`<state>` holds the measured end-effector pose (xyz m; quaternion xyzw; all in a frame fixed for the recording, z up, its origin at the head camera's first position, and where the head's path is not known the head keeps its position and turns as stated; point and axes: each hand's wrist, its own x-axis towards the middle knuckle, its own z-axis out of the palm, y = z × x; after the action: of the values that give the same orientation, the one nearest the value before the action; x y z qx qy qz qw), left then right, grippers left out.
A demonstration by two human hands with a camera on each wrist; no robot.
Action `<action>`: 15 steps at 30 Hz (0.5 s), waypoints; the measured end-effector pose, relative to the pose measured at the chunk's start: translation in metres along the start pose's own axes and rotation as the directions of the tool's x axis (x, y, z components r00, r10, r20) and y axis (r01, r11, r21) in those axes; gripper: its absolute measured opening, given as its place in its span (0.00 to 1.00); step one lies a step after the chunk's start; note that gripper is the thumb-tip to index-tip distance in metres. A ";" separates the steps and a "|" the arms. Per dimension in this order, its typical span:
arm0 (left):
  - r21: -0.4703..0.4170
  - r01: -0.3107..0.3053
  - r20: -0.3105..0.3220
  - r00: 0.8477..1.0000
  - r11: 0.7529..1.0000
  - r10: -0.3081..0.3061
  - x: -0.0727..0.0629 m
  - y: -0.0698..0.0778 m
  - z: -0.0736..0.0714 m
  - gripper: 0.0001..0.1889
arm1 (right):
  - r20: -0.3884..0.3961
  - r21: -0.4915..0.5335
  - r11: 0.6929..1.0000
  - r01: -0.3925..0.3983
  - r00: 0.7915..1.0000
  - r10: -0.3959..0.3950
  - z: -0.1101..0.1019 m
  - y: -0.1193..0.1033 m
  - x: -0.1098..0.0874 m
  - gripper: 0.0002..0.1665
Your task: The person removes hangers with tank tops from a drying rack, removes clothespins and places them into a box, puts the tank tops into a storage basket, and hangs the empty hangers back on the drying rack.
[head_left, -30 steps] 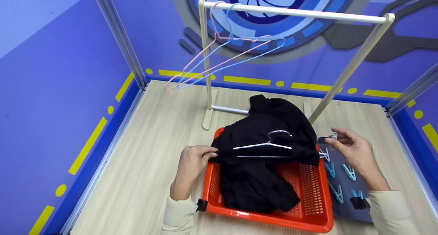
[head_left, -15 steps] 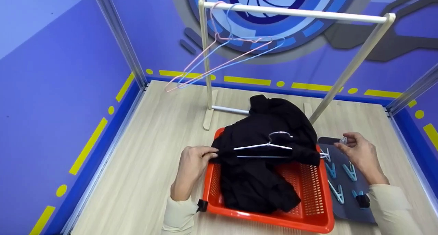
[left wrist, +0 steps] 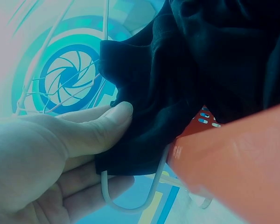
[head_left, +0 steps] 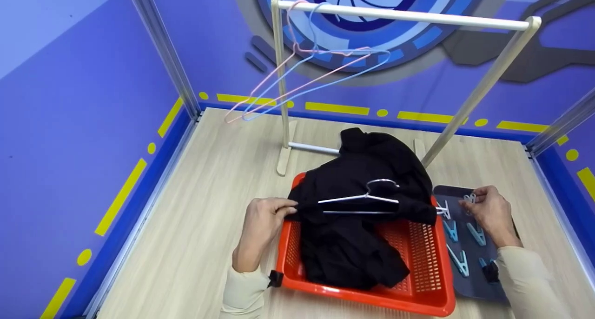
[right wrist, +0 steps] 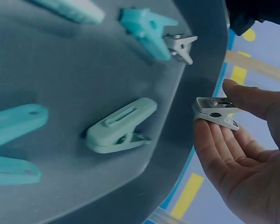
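Observation:
A black garment lies over the red basket, with a white hanger threaded into it. My left hand pinches the garment at the hanger's left end; in the left wrist view, a white loop of hanger pokes out below the cloth beside the thumb. Over the dark grey tray, my right hand holds a pale grey clothespin between thumb and fingers. Another white clothespin shows right at the garment's right end.
Blue clothespins lie spread on the tray, right of the basket. Behind stands a rack with a white rail and wooden posts. A pink hanger and a blue hanger hang at its left.
My right hand has moved right and toward me, away from the garment's right end and further over the tray, with the clothespin. The left hand stays on the garment.

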<state>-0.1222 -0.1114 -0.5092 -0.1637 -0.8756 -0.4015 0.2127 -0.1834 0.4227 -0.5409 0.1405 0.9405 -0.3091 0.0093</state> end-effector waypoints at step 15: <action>0.005 0.006 -0.002 1.000 1.000 -0.006 0.000 0.001 0.000 0.05 | 0.018 -0.111 0.991 0.075 0.997 -0.073 0.008 0.022 0.009 0.29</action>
<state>-0.1220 -0.1105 -0.5088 -0.1603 -0.8769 -0.4003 0.2126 -0.1867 0.4375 -0.5611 0.1027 0.9609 -0.2570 0.0120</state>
